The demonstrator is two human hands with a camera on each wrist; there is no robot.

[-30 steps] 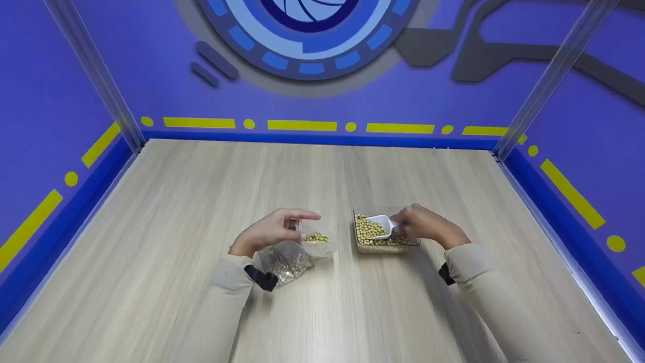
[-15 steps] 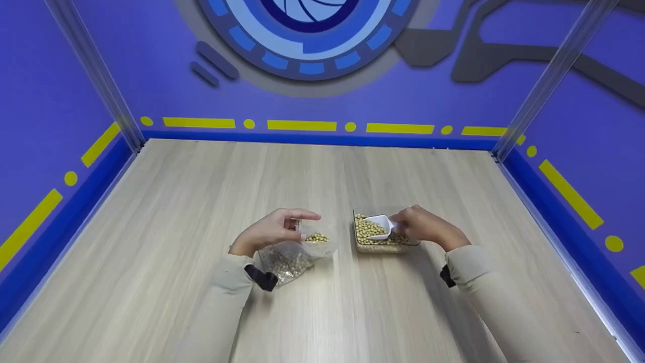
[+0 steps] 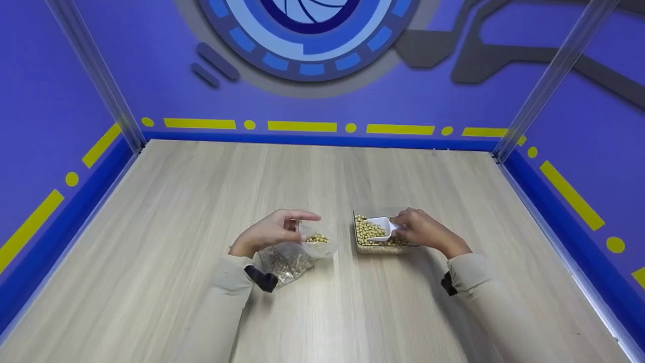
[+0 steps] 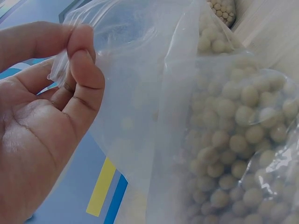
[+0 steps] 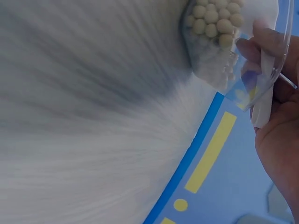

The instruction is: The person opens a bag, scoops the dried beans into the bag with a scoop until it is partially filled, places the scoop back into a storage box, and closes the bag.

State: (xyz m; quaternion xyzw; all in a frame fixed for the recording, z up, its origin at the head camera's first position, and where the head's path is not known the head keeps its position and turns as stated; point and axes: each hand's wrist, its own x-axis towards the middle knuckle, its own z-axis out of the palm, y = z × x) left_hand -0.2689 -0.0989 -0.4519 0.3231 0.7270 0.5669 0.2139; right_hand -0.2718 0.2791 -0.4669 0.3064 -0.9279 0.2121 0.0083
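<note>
- Pinching one clear bag (image 3: 291, 266) by its rim between the fingers of one left hand (image 3: 269, 231), left of one clear container (image 3: 380, 249).
- Gripping one white scoop (image 3: 381, 228) by its handle with the fingers of one right hand (image 3: 428, 232), at the container's right side.
- Resting the scoop's bowl among pale balls (image 3: 367, 232) inside the container, too many for counting.
- Bulging with similar, uncountable balls inside the bag.

"How's the left hand (image 3: 274, 229)?"
"One finger (image 3: 305, 215) reaches out above the thumb (image 3: 292, 236) — other fingers curl between them."
"And the right hand (image 3: 426, 232)?"
"Fingers (image 3: 403, 220) bent, closed in a grip."
"The forearms (image 3: 216, 307)?"
"Both slant inward from below — the hands point toward each other, apart."
</note>
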